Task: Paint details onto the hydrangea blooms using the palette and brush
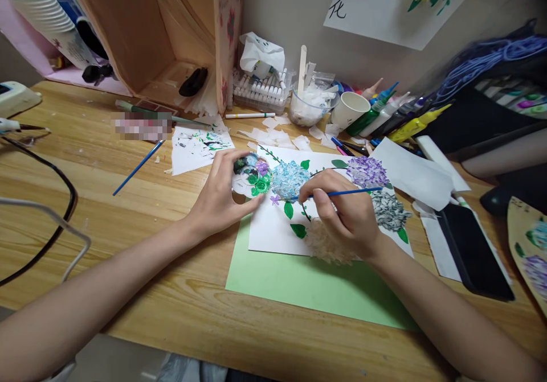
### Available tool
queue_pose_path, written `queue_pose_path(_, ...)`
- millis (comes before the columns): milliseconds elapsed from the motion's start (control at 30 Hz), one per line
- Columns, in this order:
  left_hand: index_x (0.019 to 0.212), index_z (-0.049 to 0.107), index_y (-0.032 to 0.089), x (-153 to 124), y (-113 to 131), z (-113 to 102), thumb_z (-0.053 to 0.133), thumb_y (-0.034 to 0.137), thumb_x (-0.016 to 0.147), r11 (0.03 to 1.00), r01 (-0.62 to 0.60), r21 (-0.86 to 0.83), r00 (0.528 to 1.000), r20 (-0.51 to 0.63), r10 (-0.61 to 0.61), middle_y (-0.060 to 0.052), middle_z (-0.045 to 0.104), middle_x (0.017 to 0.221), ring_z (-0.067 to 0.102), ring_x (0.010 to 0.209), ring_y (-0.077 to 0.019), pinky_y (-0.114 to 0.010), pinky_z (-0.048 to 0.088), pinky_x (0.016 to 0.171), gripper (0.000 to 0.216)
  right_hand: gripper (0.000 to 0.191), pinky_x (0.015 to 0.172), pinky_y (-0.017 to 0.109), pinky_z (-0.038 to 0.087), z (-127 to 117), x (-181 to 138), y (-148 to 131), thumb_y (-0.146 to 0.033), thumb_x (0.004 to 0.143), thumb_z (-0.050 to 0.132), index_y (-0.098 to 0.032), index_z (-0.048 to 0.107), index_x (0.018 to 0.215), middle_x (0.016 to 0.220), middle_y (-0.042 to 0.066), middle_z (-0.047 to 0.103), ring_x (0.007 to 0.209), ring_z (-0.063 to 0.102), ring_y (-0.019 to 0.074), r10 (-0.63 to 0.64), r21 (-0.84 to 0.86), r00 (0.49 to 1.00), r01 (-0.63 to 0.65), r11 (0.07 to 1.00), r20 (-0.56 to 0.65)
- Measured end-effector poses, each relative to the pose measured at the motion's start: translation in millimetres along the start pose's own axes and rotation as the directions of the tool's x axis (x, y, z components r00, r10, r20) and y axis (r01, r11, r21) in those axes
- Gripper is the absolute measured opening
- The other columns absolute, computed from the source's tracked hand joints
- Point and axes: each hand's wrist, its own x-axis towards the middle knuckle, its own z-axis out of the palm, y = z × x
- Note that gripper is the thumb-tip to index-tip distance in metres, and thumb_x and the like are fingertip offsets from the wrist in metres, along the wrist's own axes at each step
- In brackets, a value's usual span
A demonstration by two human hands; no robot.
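My right hand (342,214) is closed around a thin blue paintbrush (356,192). The brush tip touches the white paper by a small purple painted flower (274,200). With fingers and thumb curved round its rim, my left hand (217,197) holds a small round paint palette (245,184) with green, purple and dark paint. White paper (273,231) lies under both, bearing raised flower clusters: a blue one (290,180), a purple one (366,171), a grey-black one (390,211) and a cream one (327,242), with green leaves. Beneath it is a light green sheet (307,282).
A second blue brush (139,167) and a paint-smeared paper (200,148) lie left. Behind stand a marker box (260,94), a plastic cup of scraps (310,109), a paper cup (350,110) and paint bottles (416,124). A black phone (472,251) lies right; cables (64,188) run left.
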Motion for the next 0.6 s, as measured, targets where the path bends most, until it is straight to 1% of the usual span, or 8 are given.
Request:
queue_pose_path(200, 0.129, 0.037, 0.022, 0.1, 0.6, 0.2, 0.074, 0.029, 0.073, 1.0, -0.002, -0.003, 1.0, -0.003, 0.002, -0.011, 0.048, 0.125, 0.046, 0.121, -0.0259, -0.046, 0.042, 0.104, 0.068, 0.02, 0.063, 0.031, 0.045, 1.5, 0.1, 0.2, -0.012, 0.093, 0.038, -0.021, 0.053, 0.084, 0.071, 0.003, 0.062, 0.068, 0.056, 0.0163, -0.016, 0.001, 0.999, 0.016, 1.0, 0.028)
queue_pose_path(600, 0.129, 0.037, 0.022, 0.4, 0.7, -0.4, 0.073, 0.029, 0.073, 1.0, 0.0, 0.004, 1.0, -0.001, 0.0, -0.011, 0.048, 0.125, 0.047, 0.121, -0.0259, -0.046, 0.042, 0.105, 0.067, 0.02, 0.064, 0.03, 0.046, 1.6, 0.2, 0.0, -0.01, 0.092, 0.039, -0.02, 0.054, 0.085, 0.072, 0.003, 0.062, 0.07, 0.057, 0.015, -0.032, 0.046, 0.999, 0.03, 0.998, 0.035)
